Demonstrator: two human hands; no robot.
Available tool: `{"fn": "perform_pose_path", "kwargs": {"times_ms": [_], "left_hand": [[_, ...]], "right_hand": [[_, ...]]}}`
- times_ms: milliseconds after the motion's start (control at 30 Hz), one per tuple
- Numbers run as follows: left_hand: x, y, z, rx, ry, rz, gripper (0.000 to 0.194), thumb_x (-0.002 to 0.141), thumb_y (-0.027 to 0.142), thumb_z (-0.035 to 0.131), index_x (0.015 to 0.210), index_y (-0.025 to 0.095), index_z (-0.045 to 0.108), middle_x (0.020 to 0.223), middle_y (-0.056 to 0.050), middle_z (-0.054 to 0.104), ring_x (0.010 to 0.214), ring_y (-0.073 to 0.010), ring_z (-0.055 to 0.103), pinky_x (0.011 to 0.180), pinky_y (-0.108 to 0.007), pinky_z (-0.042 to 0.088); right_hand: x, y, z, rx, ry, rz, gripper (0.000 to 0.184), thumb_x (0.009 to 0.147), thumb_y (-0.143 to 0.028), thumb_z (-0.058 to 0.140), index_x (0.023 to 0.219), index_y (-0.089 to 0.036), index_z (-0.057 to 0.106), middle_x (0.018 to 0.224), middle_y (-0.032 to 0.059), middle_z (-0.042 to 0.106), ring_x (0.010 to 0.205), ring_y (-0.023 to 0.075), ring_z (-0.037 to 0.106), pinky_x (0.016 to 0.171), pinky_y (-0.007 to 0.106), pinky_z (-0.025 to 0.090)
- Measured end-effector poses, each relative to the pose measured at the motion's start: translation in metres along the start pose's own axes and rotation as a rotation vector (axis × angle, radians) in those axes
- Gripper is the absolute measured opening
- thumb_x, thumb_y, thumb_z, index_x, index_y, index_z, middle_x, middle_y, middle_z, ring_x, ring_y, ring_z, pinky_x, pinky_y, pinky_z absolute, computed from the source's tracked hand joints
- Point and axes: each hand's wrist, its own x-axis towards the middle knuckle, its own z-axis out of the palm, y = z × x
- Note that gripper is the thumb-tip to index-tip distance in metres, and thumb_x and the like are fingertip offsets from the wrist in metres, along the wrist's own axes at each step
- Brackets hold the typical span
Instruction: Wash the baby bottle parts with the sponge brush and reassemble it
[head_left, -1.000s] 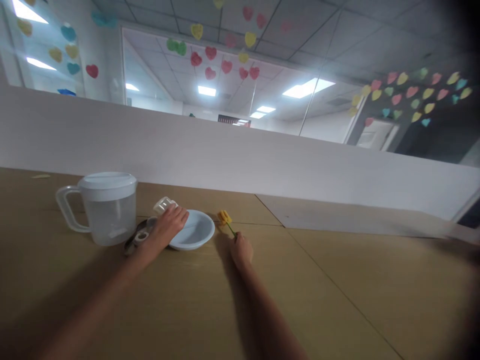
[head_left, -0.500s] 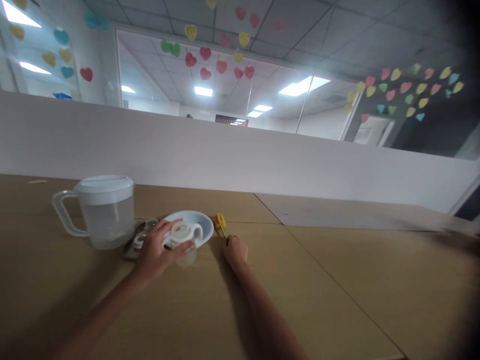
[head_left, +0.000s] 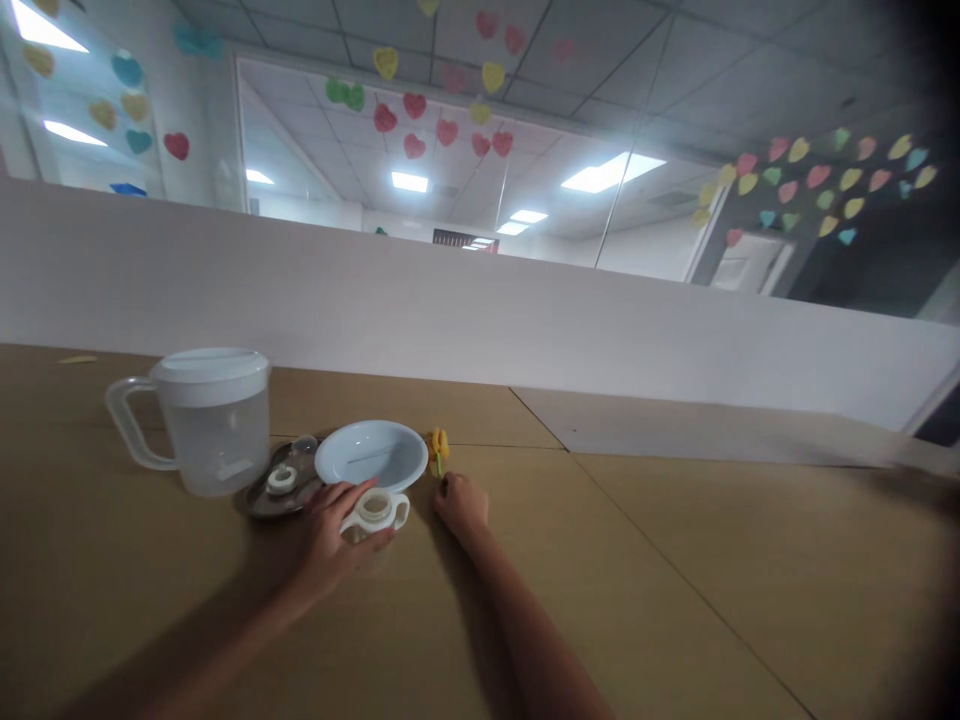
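Note:
My left hand (head_left: 337, 535) is closed around a small baby bottle (head_left: 375, 512) with a white two-handled collar. Its round mouth faces up without a cap, and its clear body is mostly hidden below. To the right, my right hand (head_left: 461, 505) grips the thin green stem of what looks like a bottle brush (head_left: 439, 445) with a yellow, petal-like head. The head points away from me, just right of a white bowl (head_left: 371, 455). A dark oval tray (head_left: 262, 500), left of the bowl, carries a white ring (head_left: 282, 480) and a clear dome-shaped cover (head_left: 304, 447).
A translucent lidded pitcher (head_left: 217, 425) with liquid stands left of the tray, its handle to the left. The wooden table (head_left: 675, 620) runs up to a low white partition (head_left: 450, 310) with glass above. A flat pale strip (head_left: 77, 359) lies at the far left.
My left hand has lowered the bottle toward me, away from the bowl and tray, uncovering both. My right hand has shifted slightly left, and the brush stands more upright in view.

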Motion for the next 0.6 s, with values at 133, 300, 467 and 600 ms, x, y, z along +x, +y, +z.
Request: {"fn": "perform_pose_path", "kwargs": {"times_ms": [133,300,467,600], "left_hand": [[-0.002,-0.004,0.001,0.02,0.024,0.002,0.056,0.072,0.053,0.066,0.118,0.02,0.061,0.099,-0.009,0.071,0.092,-0.0268,0.066,0.083,-0.042,0.049],[-0.004,-0.002,-0.001,0.12,0.019,0.064,0.043,0.075,0.051,0.065,0.106,0.022,0.063,0.1,-0.008,0.071,0.093,-0.0257,0.065,0.085,-0.04,0.046],[0.002,-0.011,-0.011,0.206,0.044,0.148,0.054,0.082,0.055,0.055,0.123,0.02,0.052,0.116,-0.012,0.065,0.105,-0.0287,0.059,0.091,-0.043,0.042],[0.027,-0.045,-0.046,0.292,0.353,0.068,0.043,0.089,0.045,0.048,0.125,0.02,0.047,0.122,-0.014,0.058,0.114,-0.0336,0.053,0.096,-0.054,0.04]], "right_hand": [[0.001,0.001,0.001,0.01,-0.001,0.006,0.026,0.086,-0.027,0.046,0.091,-0.019,0.07,0.096,0.0126,0.072,0.084,0.0243,0.068,0.065,0.029,0.046],[0.002,0.002,0.004,0.009,0.008,-0.006,0.026,0.085,-0.025,0.045,0.09,-0.019,0.07,0.094,0.013,0.072,0.083,0.0246,0.068,0.064,0.03,0.046],[0.002,0.002,0.005,0.006,0.007,-0.009,0.026,0.086,-0.024,0.044,0.091,-0.019,0.069,0.095,0.0118,0.072,0.084,0.024,0.069,0.063,0.03,0.046],[0.0,0.001,0.003,0.02,0.003,-0.008,0.027,0.087,-0.027,0.044,0.091,-0.019,0.069,0.095,0.0127,0.072,0.085,0.0253,0.069,0.063,0.03,0.046]]}}
